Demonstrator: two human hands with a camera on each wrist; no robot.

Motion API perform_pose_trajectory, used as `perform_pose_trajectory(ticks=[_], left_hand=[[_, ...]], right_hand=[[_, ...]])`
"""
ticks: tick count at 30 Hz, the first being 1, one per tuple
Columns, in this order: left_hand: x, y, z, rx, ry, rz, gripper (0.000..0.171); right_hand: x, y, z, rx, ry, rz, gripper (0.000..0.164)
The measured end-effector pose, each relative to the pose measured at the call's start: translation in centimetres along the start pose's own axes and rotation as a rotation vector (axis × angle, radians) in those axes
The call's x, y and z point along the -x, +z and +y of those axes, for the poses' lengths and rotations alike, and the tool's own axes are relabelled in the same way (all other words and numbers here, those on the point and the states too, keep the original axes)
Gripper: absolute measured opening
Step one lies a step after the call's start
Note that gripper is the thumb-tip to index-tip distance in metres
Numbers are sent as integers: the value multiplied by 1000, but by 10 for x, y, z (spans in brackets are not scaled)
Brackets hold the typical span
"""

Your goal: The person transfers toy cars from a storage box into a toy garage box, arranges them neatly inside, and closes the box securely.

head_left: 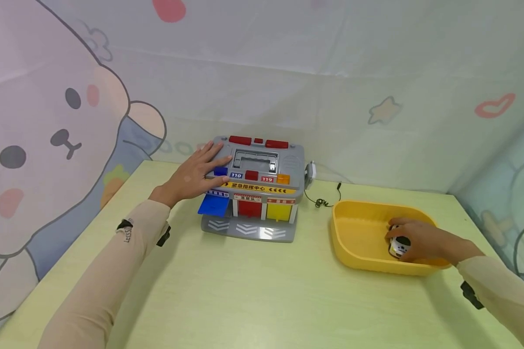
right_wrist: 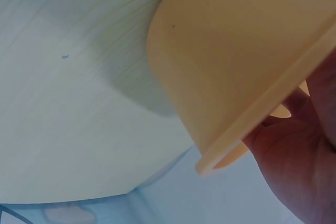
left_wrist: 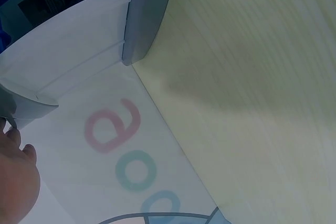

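On the top left corner of a grey toy garage [head_left: 266, 232] rests my left hand [head_left: 195, 173], fingers spread. A blue door [head_left: 214, 205] on the garage front is swung up and outward, while its red door [head_left: 249, 208] and yellow door [head_left: 278, 211] hang closed. Over at the right, my right hand [head_left: 423, 238] reaches into a yellow basin [head_left: 345, 249] and grips a small white toy car [head_left: 398, 246] with black markings. In the right wrist view the basin wall [right_wrist: 226, 51] hides the car and the fingertips.
Behind the garage's right side a thin black cord [head_left: 320, 202] lies coiled on the light wooden table [head_left: 244, 291]. A grey-white piece [head_left: 311, 171] sticks out from the garage's right wall. A printed cloth backdrop [head_left: 332, 97] stands along the table's back edge.
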State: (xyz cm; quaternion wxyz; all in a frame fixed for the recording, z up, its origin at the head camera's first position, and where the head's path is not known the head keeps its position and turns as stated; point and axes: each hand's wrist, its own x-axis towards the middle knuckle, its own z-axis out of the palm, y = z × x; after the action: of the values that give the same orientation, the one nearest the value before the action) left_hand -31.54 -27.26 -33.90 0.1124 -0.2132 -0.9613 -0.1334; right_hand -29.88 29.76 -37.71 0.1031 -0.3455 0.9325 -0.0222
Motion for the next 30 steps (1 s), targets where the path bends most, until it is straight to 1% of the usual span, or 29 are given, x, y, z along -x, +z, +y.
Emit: perform_pose_trajectory(ticks=[4, 8, 12, 18, 21, 30], left_hand=[[1, -1, 1, -2, -4, -4, 71], [1, 0, 2, -7, -7, -1, 70], [1, 0, 3, -11, -11, 4, 70], [0, 0, 1, -9, -9, 8, 71], [-1, 0, 1, -13, -10, 10, 70], [-1, 1, 3, -7, -13, 10, 70]], right_hand=[[1, 2, -1, 0, -11, 11, 43], [0, 2, -2, -1, 0, 14, 40], [1, 0, -2, -21, 24, 9, 40], [0, -12, -6, -29, 18, 8, 47], [-1, -19, -11, -30, 16, 9, 50], [-3, -42, -31, -52, 35, 19, 51]])
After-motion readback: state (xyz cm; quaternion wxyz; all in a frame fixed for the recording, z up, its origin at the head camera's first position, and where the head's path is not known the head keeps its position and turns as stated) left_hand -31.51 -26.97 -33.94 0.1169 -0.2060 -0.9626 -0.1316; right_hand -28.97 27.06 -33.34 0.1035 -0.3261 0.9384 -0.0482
